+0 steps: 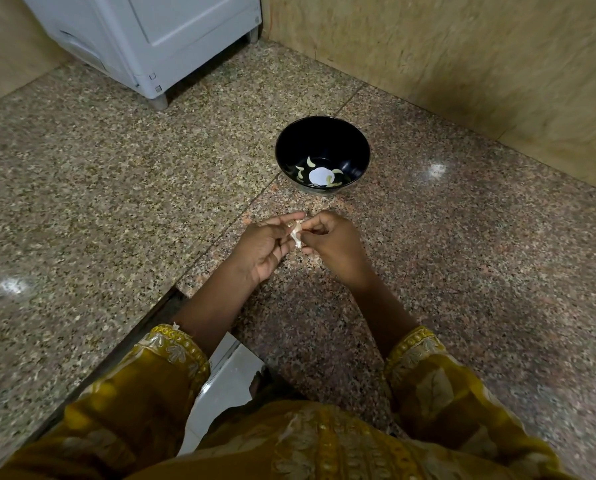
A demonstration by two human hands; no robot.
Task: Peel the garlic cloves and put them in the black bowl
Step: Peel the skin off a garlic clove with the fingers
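Mid-frame we've got one garlic clove (297, 233) pinched between both hands. The left hand (265, 249) grips it from the left and the right hand (332, 244) curls its fingertips onto it. Just above them sits one black bowl (320, 140) with roughly five peeled cloves (309, 162) inside. Speckled granite floor (116, 188), beige stone wall (462, 64) upper right, white appliance (158, 39) upper left.

A person wears a mustard-yellow patterned fabric tunic (324, 445), filling the frame at 6 o'clock. Its left sleeve (133, 386) at 7 o'clock and right sleeve (441, 389) at 5 o'clock stop below the elbow, ending in cuffs (180, 342) banded with gold bead-like embroidery and pale leaf motifs.
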